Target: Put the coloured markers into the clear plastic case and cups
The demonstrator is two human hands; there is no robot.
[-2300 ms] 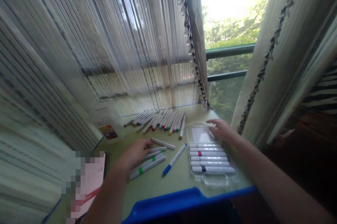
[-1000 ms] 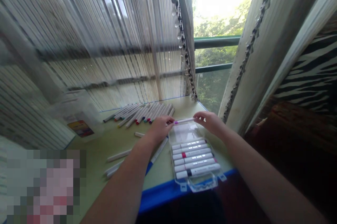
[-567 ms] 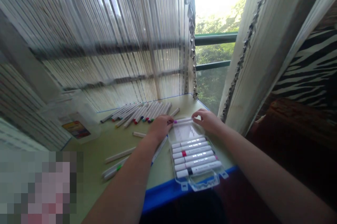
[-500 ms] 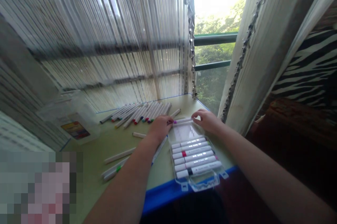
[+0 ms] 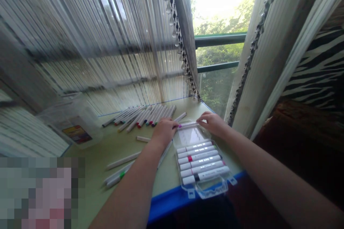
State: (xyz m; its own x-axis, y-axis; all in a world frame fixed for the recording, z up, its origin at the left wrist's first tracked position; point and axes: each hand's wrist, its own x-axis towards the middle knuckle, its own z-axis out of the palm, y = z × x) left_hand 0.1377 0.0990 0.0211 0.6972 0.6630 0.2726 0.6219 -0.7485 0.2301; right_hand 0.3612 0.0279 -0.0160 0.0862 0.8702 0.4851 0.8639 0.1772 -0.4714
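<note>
A white marker (image 5: pixel 189 125) with a purple band spans the far end of a clear plastic case (image 5: pixel 189 136). My left hand (image 5: pixel 163 132) pinches its purple-banded left end. At its right end, the bent fingertips of my right hand (image 5: pixel 215 124) close on it. In the near part of the case, several white markers (image 5: pixel 204 162) lie side by side in a column, with their caps and bands in different colours. The case's handle and two latches point toward me, over the table's blue edge. Another loose marker (image 5: pixel 180 117) lies just beyond my left hand.
Several loose markers (image 5: pixel 146 115) lie in a row at the back of the pale green table (image 5: pixel 146 152). More markers (image 5: pixel 118 177) lie left of my left forearm. A clear plastic box (image 5: pixel 72 119) stands at the far left. Curtains (image 5: pixel 120 60) hang behind, beside a window.
Both hands stay at the marker's two ends, with little movement. The curtain's beaded edge has swung to the left at the top. The view has shifted slightly.
</note>
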